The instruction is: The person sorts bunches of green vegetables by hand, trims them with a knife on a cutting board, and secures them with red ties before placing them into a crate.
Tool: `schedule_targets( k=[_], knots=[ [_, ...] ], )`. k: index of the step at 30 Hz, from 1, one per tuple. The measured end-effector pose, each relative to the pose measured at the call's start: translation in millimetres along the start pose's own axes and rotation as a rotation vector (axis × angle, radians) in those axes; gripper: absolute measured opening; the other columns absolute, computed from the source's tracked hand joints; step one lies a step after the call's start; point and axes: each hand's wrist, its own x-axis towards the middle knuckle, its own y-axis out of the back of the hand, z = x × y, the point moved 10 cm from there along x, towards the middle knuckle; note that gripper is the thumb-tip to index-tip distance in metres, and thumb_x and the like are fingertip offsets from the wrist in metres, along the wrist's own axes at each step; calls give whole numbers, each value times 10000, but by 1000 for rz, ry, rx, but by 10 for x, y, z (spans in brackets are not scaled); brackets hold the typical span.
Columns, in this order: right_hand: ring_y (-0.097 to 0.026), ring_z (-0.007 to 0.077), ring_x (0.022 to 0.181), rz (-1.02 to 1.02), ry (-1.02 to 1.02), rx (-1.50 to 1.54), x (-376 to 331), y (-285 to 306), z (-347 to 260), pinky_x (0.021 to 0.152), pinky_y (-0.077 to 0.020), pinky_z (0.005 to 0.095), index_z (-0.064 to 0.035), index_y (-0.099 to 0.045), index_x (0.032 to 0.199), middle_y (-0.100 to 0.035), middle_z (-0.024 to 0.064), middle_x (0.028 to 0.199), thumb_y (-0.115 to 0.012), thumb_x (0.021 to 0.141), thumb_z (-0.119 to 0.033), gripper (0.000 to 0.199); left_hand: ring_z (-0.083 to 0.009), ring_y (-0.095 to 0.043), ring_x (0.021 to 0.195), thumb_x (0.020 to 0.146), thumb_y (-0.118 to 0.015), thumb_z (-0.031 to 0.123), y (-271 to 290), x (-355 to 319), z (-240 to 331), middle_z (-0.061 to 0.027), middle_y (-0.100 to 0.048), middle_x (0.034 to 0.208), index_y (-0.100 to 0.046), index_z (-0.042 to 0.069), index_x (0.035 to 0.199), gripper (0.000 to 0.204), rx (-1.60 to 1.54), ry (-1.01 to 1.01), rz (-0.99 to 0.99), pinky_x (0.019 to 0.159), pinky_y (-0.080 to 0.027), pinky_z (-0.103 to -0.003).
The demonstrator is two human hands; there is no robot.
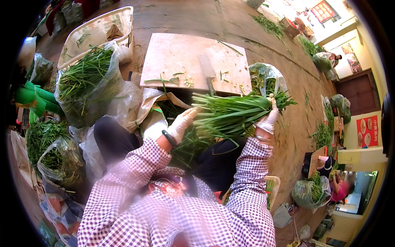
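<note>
A thick bunch of garlic chives (234, 113) lies crosswise before me, above my lap, with pale stem ends to the left and green tips to the right. My right hand (268, 120), in a whitish glove, is closed round the leafy end. At the stem ends is my left hand (182, 124), also gloved, its fingers stretched out flat against or just beside them. Just beyond the bunch is a pale cutting board (173, 53) with scattered trimmings. On it rests a cleaver (207, 68), handle toward me. More loose greens (187, 144) lie between my knees.
At the left stand a white plastic crate (96, 29) and a clear bag of long greens (88, 78), with leafy greens (45, 140) nearer me. Another bag (277, 78) stands right of the board. Farther right, a person (341, 187) sits near bagged greens (308, 191).
</note>
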Motion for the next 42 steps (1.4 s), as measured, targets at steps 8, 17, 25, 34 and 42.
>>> schedule_targets(
  k=[8,17,25,34,42],
  knots=[
    [-535,109,712,-235,-72,126,-231,-464,89,690,-499,286,-86,-624,1041,-553,-29,780,-543,1001,-172,125,-146,-642,978,901,-714,220,448,57,-311,-47,-714,1040,-685,33,1082,261,-113,73,207,888,-486,-306],
    [-504,100,719,-214,15,59,-347,-543,-182,690,-469,279,-106,-607,1049,-521,-43,783,-562,997,-210,125,-104,-628,779,797,-792,90,484,-235,84,-33,-700,863,-693,11,893,159,348,-40,362,716,-523,-286],
    [-476,105,693,-301,88,-108,-701,-1057,139,665,-409,251,-60,-616,957,-501,-21,735,-683,919,-202,161,-148,-618,1004,927,-673,185,-28,-35,-137,-80,-685,1122,-611,-18,1248,385,-15,76,185,924,-469,-304],
    [-406,100,641,-580,-12,-44,-852,-1206,97,610,-354,258,-88,-593,960,-430,-34,706,-688,912,-213,164,-170,-599,1057,899,-709,241,10,-301,-157,-52,-693,1022,-696,5,992,253,-74,51,-8,987,-420,-333],
    [-390,88,635,-664,66,156,-852,-1154,-422,608,-357,242,-87,-591,998,-436,-28,733,-651,930,-129,101,-160,-641,839,846,-678,343,1148,-613,-222,-10,-714,778,-788,224,888,168,1584,366,-1,783,-476,-319]
  ],
)
